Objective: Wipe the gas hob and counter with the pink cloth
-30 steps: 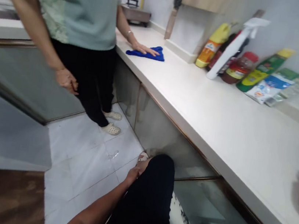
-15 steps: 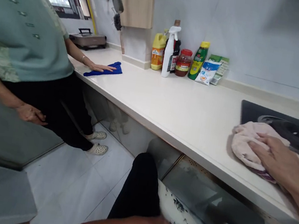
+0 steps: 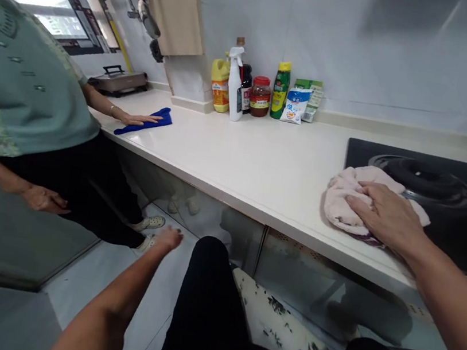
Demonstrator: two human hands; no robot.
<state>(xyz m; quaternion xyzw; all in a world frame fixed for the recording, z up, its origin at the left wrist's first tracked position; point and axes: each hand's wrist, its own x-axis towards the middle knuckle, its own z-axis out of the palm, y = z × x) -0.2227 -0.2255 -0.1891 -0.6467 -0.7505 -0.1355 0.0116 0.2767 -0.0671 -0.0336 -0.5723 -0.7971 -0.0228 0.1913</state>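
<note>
My right hand (image 3: 390,217) presses on a bunched pale pink cloth (image 3: 347,199), its fingers curled into the folds. The cloth lies on the white countertop (image 3: 236,155), partly over the left edge of a black cooktop (image 3: 447,228). A dark purple patch shows under its front edge. Off the counter, my left hand (image 3: 170,238) hangs in the air over the floor, fingers loosely curled in and no object visible in it. At the left, another person's hand (image 3: 137,120) lies flat on a blue cloth (image 3: 156,122) on the same counter.
Along the wall stand a yellow jug (image 3: 220,86), a white spray bottle (image 3: 235,85), a red-lidded jar (image 3: 260,98), a green bottle (image 3: 280,92) and a white-blue packet (image 3: 296,105). A co-worker (image 3: 33,83) stands at the left. Floral-patterned white fabric (image 3: 278,320) hangs below me.
My left hand has swung from near my lap outward to the left. The view has turned right, showing more of the cooktop. My right hand stays on the pink cloth.
</note>
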